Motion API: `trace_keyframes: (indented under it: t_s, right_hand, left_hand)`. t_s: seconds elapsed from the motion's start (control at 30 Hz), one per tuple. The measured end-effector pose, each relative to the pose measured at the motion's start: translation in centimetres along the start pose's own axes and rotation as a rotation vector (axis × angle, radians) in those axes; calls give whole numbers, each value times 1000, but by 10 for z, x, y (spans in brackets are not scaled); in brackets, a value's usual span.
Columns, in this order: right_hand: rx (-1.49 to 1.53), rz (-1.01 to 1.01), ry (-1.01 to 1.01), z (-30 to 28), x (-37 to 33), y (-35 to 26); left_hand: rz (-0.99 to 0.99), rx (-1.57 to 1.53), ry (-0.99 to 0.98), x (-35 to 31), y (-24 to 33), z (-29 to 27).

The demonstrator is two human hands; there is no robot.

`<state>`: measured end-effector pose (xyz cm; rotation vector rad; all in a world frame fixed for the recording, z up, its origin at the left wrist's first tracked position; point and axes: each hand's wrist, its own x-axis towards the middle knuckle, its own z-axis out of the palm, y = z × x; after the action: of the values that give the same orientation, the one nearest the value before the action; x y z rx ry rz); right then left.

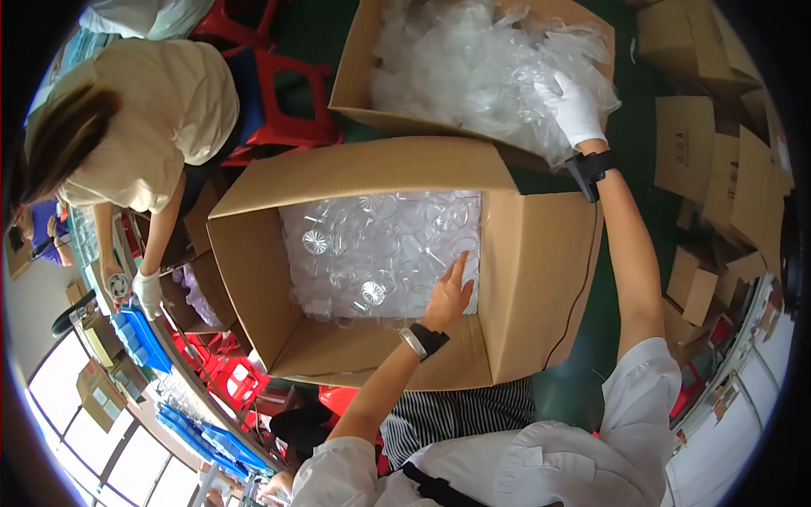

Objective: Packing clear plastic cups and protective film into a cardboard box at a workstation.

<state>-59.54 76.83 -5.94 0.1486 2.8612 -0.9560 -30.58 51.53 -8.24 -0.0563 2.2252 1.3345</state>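
Note:
My left hand (450, 293) is bare, with fingers stretched out over the inside of a large open cardboard box (541, 279). It holds nothing that I can see. Below it, several clear glass-like cups (372, 293) lie in the box among clear plastic; some show ribbed round bases. My right hand (571, 110) wears a white glove and reaches into a second carton (359, 80) at the far side. Its fingers look spread against a heap of thin clear plastic bags (465, 63); their tips are partly lost in the plastic.
At the left a co-worker (144, 127) bends over a workbench, one gloved hand near a round clear item. Red stools (291, 97) stand close by. Blue trays (139, 338) line the bench. Several cardboard cartons (688, 152) are piled along the right side.

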Motion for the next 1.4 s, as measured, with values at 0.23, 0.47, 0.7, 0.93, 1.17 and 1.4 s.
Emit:
trace_keyframes:
  t_s: [0.23, 0.47, 0.7, 0.93, 1.17, 1.4]
  right_hand:
    - [136, -141, 293, 3, 13, -13]
    - [-163, -243, -351, 27, 32, 53]
    - [822, 397, -339, -6, 34, 53]
    - [1281, 155, -261, -45, -3, 57]
    - [185, -233, 115, -131, -30, -48]
    - [-173, -692, -724, -63, -165, -186]
  left_hand:
    - [-187, -419, 175, -6, -6, 9]
    - [-226, -473, 279, 2, -6, -1]
    - [-306, -656, 581, 1, -29, -13]
    - [-284, -955, 653, -15, -1, -31]
    - [-187, -867, 556, -64, 7, -61]
    - [-188, -824, 595, -140, 1, -115]
